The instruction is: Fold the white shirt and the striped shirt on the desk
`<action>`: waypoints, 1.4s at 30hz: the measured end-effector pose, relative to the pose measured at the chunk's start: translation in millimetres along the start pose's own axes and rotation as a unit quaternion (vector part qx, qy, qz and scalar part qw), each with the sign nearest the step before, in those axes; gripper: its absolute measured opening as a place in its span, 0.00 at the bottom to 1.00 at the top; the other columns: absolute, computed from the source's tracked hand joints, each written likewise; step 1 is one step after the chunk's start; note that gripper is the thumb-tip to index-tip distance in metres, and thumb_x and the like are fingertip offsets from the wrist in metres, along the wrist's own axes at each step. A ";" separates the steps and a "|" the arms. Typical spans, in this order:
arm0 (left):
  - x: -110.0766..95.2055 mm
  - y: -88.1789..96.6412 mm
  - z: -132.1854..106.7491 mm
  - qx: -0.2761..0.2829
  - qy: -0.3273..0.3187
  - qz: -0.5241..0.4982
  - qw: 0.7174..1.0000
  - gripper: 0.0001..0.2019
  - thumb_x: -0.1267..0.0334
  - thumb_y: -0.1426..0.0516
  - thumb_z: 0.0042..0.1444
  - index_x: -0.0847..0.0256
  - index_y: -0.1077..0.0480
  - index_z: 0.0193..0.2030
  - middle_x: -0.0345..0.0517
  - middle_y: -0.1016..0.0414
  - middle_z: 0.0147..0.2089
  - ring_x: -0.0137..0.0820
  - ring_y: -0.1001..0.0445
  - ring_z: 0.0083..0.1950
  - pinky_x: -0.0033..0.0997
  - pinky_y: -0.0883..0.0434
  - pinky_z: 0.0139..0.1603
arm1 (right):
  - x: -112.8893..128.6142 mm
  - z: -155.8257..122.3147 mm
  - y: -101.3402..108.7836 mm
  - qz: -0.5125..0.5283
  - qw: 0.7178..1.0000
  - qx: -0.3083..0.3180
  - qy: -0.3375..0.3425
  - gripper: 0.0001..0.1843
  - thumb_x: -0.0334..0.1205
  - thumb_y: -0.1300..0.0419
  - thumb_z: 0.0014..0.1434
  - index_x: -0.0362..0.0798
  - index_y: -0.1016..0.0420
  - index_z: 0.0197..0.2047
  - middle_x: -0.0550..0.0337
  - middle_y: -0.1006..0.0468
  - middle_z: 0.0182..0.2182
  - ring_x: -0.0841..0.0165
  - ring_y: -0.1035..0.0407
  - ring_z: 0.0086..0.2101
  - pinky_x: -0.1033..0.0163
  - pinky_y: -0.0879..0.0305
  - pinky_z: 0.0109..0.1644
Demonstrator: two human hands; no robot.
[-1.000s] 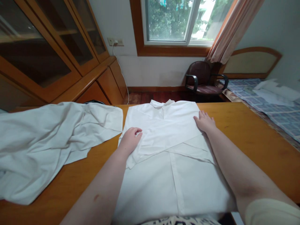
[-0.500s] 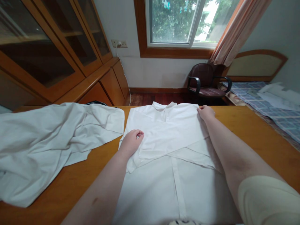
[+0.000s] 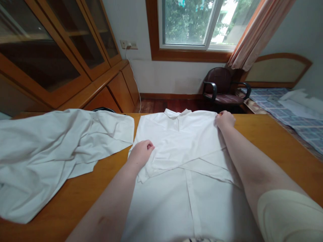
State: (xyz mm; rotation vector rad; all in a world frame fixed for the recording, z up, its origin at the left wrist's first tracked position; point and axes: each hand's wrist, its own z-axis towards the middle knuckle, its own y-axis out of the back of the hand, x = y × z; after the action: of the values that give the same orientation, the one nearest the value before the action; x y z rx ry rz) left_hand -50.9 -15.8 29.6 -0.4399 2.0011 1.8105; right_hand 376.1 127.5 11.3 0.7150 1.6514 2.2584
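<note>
A white collared shirt lies on the wooden table, its collar at the far edge and its lower body stretching toward me. Both sleeves are folded inward across the front, one overlapping the other. My right hand is closed on the shirt's edge at the far right shoulder. On the left side of the shirt rests my left hand, fingers curled together and pinching the cloth; its fingertips are partly hidden.
A second white garment lies rumpled on the table's left side. Behind stand a wooden cabinet with glass doors, a dark red armchair and a bed with a plaid cover. A white cord hangs from the wall socket.
My right hand has shifted slightly to the right, drawing the shirt's shoulder edge outward with it. My left hand stays almost in place.
</note>
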 end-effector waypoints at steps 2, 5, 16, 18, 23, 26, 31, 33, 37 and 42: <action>2.1 -1.7 0.6 -0.008 -0.006 0.008 1.000 0.06 0.62 0.47 0.55 0.57 0.33 0.29 0.41 0.26 0.31 0.32 0.30 0.35 0.30 0.40 0.33 | 1.3 -6.2 0.4 -0.027 0.996 -0.022 0.080 0.18 0.41 0.50 0.60 0.45 0.23 0.45 0.45 0.24 0.45 0.55 0.32 0.45 0.53 0.39 0.48; 3.7 -3.2 0.5 -0.023 0.005 0.027 0.999 0.06 0.62 0.48 0.56 0.57 0.33 0.30 0.42 0.26 0.33 0.33 0.30 0.36 0.30 0.40 0.33 | 0.8 -10.6 -2.9 -0.045 0.989 -0.007 0.140 0.19 0.41 0.52 0.62 0.46 0.20 0.42 0.48 0.24 0.46 0.55 0.33 0.46 0.53 0.40 0.49; 0.2 -1.1 -1.9 -0.020 0.022 0.083 0.996 0.08 0.62 0.51 0.59 0.57 0.31 0.34 0.46 0.24 0.38 0.36 0.29 0.40 0.31 0.39 0.36 | -12.1 6.5 -10.7 0.124 0.990 0.063 0.000 0.23 0.46 0.50 0.61 0.49 0.26 0.55 0.51 0.25 0.51 0.58 0.34 0.50 0.54 0.40 0.54; 1.4 -1.7 -1.5 -0.020 0.017 0.089 0.996 0.09 0.62 0.51 0.59 0.57 0.31 0.34 0.46 0.24 0.38 0.36 0.28 0.40 0.32 0.38 0.36 | -13.8 6.4 -9.9 0.137 0.988 0.064 -0.012 0.22 0.44 0.50 0.61 0.49 0.26 0.54 0.52 0.23 0.48 0.59 0.31 0.47 0.57 0.37 0.51; 1.6 -2.3 -1.5 -0.018 0.013 0.114 0.993 0.11 0.63 0.53 0.60 0.58 0.31 0.34 0.47 0.23 0.38 0.36 0.28 0.41 0.32 0.38 0.37 | -11.5 -0.2 -7.5 0.138 0.988 0.063 -0.012 0.20 0.43 0.50 0.60 0.48 0.22 0.49 0.51 0.21 0.45 0.58 0.30 0.45 0.59 0.36 0.46; 0.3 -2.3 -1.9 -0.023 0.010 0.127 0.992 0.11 0.63 0.53 0.60 0.57 0.31 0.33 0.47 0.23 0.38 0.36 0.28 0.40 0.31 0.38 0.37 | -6.9 -4.2 -4.9 0.093 0.993 0.074 0.027 0.20 0.43 0.49 0.60 0.49 0.22 0.49 0.51 0.22 0.46 0.57 0.31 0.46 0.57 0.37 0.49; -0.5 -2.2 -1.8 -0.022 0.016 0.128 0.991 0.10 0.64 0.52 0.58 0.57 0.30 0.33 0.47 0.24 0.36 0.35 0.28 0.38 0.30 0.39 0.35 | -3.8 -1.9 3.5 -0.104 0.989 0.087 0.055 0.19 0.38 0.50 0.61 0.41 0.23 0.48 0.39 0.25 0.48 0.51 0.34 0.51 0.46 0.42 0.54; -0.3 -2.3 -1.7 -0.025 0.018 0.129 0.991 0.10 0.64 0.52 0.58 0.57 0.31 0.32 0.46 0.24 0.35 0.35 0.28 0.37 0.30 0.40 0.33 | -1.1 -3.8 8.4 -0.131 0.988 0.062 0.057 0.19 0.35 0.50 0.61 0.40 0.26 0.51 0.38 0.29 0.53 0.51 0.38 0.55 0.44 0.46 0.57; -0.4 -2.4 -1.9 -0.026 0.028 0.128 0.991 0.09 0.63 0.52 0.57 0.57 0.31 0.31 0.46 0.24 0.35 0.35 0.29 0.36 0.30 0.42 0.31 | 15.9 -34.1 16.2 -0.049 0.972 0.048 0.226 0.26 0.40 0.52 0.63 0.42 0.39 0.63 0.44 0.44 0.65 0.54 0.52 0.64 0.47 0.54 0.64; -2.3 -2.3 -2.2 -0.028 0.028 0.137 0.990 0.09 0.64 0.52 0.57 0.57 0.32 0.31 0.47 0.24 0.34 0.36 0.28 0.36 0.31 0.41 0.32 | 28.2 -94.6 12.6 0.027 0.898 0.186 0.398 0.33 0.56 0.53 0.63 0.51 0.46 0.68 0.57 0.49 0.68 0.61 0.54 0.65 0.56 0.54 0.67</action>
State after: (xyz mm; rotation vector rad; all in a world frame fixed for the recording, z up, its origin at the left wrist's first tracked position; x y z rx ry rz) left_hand -48.0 -18.3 28.8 -0.2438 2.1401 2.0421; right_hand 303.6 59.5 7.6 -0.1772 2.4815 2.4632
